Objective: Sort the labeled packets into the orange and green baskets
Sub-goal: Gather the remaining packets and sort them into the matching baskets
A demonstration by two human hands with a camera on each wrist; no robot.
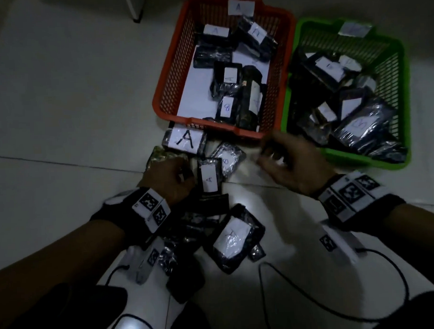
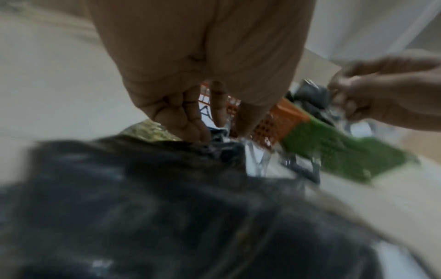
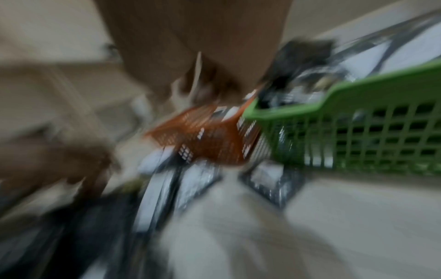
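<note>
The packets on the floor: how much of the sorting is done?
Well along: the orange basket and green basket each hold several packets. The left hand reaches into the floor pile; the right hand hovers by the baskets, its grip too blurred to judge. Several packets remain, including a large "A" packet.

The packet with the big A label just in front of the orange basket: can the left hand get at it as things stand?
Probably yes. The packet lies face up on the floor just beyond the left hand, with nothing on top.
</note>
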